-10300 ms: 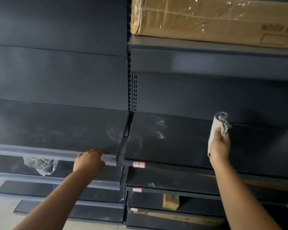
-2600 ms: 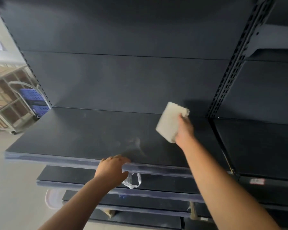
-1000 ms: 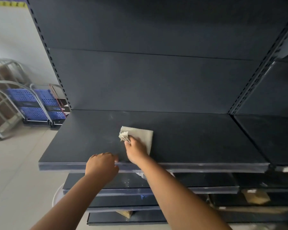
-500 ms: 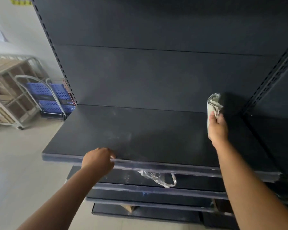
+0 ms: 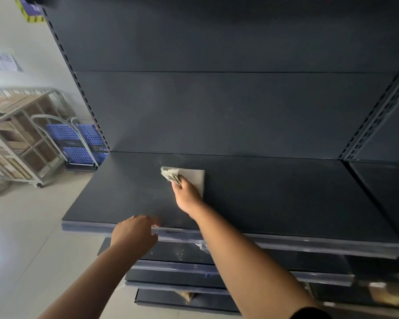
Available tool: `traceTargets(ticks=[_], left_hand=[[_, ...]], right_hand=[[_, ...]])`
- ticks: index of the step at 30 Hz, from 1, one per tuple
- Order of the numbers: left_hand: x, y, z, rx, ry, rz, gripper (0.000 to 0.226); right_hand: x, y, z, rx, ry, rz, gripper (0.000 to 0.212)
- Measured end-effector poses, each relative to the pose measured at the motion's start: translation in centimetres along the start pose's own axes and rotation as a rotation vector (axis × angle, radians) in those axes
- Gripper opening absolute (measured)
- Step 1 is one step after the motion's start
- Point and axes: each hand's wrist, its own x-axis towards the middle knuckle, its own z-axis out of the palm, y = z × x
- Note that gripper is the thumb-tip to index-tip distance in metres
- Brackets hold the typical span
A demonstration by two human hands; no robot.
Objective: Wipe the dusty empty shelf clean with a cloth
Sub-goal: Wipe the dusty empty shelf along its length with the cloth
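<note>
A dark grey metal shelf (image 5: 274, 199) runs across the middle of the view, with faint dust smears near its left-centre. A pale folded cloth (image 5: 195, 178) lies flat on the shelf toward the back. My right hand (image 5: 187, 195) presses down on it, fingers gripping its bunched left corner. At the shelf's front lip, left of centre, my left hand (image 5: 134, 233) rests with its fingers curled over the edge.
Lower shelves (image 5: 240, 270) stack below the front lip. A slotted upright (image 5: 376, 118) divides this bay from another shelf (image 5: 389, 187) on the right. Blue perforated carts (image 5: 78, 146) and a metal cage trolley (image 5: 16, 139) stand on the pale floor at the left.
My right hand has swept the cloth from the shelf's back right, where it was lifted, leftward to the centre and laid it flat. My left hand stays on the front edge.
</note>
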Motion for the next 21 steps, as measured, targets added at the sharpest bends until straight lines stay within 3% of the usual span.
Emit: traceTargets(ticks=[2,4,6,9,11,14,16,19,21], left_hand=[[-0.2,-0.2,0.1,0.006,0.009,0.018,0.033],[-0.3,-0.2,0.2,0.004,0.008,0.041,0.034],[-0.4,-0.3,0.3,-0.007,0.006,0.052,0.034],[-0.2,-0.5,0.4,-0.045,0.012,0.058,0.034],[-0.2,-0.7,0.5,-0.065,0.015,0.073,0.034],[-0.6,-1.1,1.0,-0.058,0.013,0.123,0.039],[-0.7,-1.4,1.3,-0.059,0.015,0.155,0.041],[-0.7,-1.9,1.5,-0.069,0.026,0.214,0.043],[-0.6,-2.5,1.6,-0.104,0.017,0.245,0.044]], right_hand=[[0.4,-1.8,0.7,0.52,0.006,0.11,0.036],[0.8,-2.3,-0.7,0.82,0.137,0.219,0.031],[1.0,-1.9,-3.7,1.004,0.259,0.274,0.024],[1.3,-0.1,-9.4,1.062,0.502,0.134,0.019],[1.2,1.4,-12.9,0.845,0.702,0.046,0.027],[0.9,4.8,-16.5,0.189,0.926,0.012,0.037],[1.2,7.4,-17.2,-0.133,0.866,0.09,0.034],[2.3,9.0,-15.5,-0.502,0.598,0.249,0.034],[3.5,8.4,-13.0,-0.7,0.515,0.238,0.033]])
